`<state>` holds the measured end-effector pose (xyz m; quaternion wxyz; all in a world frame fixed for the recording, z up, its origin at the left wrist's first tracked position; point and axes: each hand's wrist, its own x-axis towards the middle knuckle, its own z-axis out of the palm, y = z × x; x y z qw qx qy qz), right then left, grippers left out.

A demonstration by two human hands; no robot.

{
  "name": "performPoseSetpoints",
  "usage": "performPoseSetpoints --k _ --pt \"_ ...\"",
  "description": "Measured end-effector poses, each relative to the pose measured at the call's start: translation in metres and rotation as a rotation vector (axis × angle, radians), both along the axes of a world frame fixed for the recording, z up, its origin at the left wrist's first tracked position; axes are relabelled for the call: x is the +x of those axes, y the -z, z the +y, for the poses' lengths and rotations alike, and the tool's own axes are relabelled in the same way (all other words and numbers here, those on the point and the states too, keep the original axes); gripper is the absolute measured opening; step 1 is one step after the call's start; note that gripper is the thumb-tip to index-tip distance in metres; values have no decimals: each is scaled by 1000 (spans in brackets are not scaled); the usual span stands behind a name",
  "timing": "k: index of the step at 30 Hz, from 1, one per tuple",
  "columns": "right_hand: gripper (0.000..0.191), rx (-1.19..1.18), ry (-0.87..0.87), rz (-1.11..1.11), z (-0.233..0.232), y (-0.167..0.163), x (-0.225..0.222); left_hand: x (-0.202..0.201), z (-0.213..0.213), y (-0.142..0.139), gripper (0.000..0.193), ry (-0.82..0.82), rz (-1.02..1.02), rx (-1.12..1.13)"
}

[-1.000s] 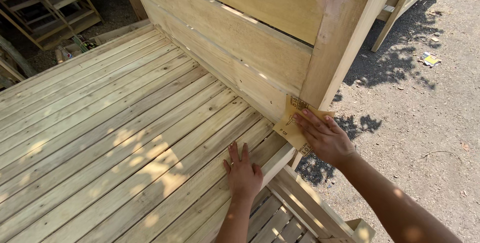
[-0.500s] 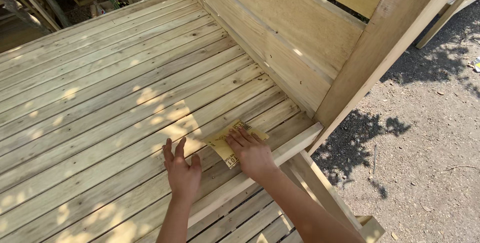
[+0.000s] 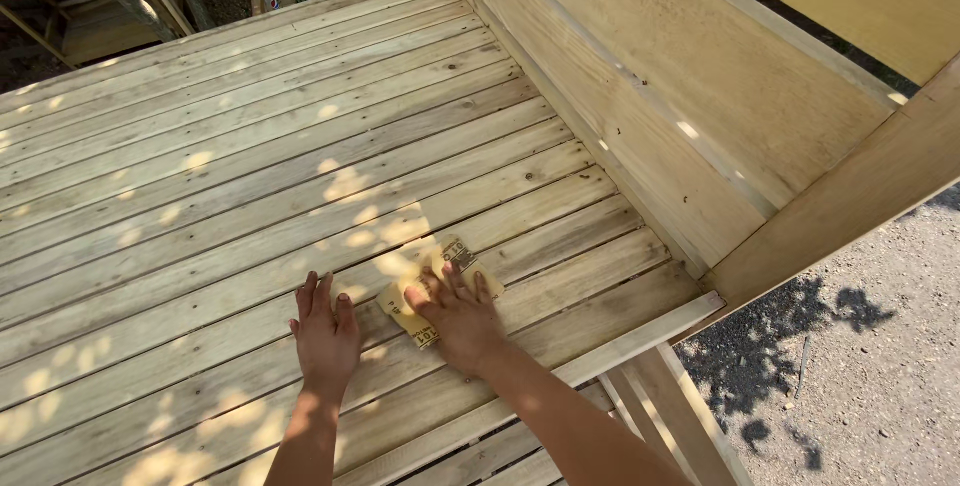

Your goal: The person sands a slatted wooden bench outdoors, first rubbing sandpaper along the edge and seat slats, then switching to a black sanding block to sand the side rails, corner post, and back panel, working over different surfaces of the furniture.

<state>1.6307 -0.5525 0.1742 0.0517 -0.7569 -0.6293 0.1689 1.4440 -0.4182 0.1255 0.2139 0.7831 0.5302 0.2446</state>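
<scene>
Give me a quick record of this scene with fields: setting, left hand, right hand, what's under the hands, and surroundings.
Setting: outdoors, dappled sunlight
Left hand: flat on the wooden deck, holding nothing
Right hand: pressing a sheet of sandpaper onto the deck boards
Sandpaper: tan, lying flat, partly covered by the fingers
Surroundings: plank wall at right, gravel ground beyond the deck edge

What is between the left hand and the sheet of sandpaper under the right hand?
In the head view, only bare wooden slats lie between the left hand and the sandpaper, which the right hand presses flat.
</scene>
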Motion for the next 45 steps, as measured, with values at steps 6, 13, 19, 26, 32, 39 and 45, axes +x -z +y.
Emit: performPoseSetpoints --k 6,13,19,26,32,39,45 --pt "84 -21 290 -124 -26 16 140 -21 7 12 63 -1 289 91" --pt "66 -106 430 -59 52 -3 102 -19 1 10 65 -40 397 58" --pt "74 130 -251 9 85 20 -15 -26 4 15 71 -49 390 88" --pt "71 110 448 -213 19 12 225 -19 10 18 71 -51 531 46" --pt "73 29 176 -51 102 25 37 -24 3 21 71 -91 251 133" --pt "86 -45 -89 -39 43 12 60 -26 10 26 66 -204 308 105" --pt "75 44 516 -198 60 5 199 -15 16 22 72 -195 477 -29"
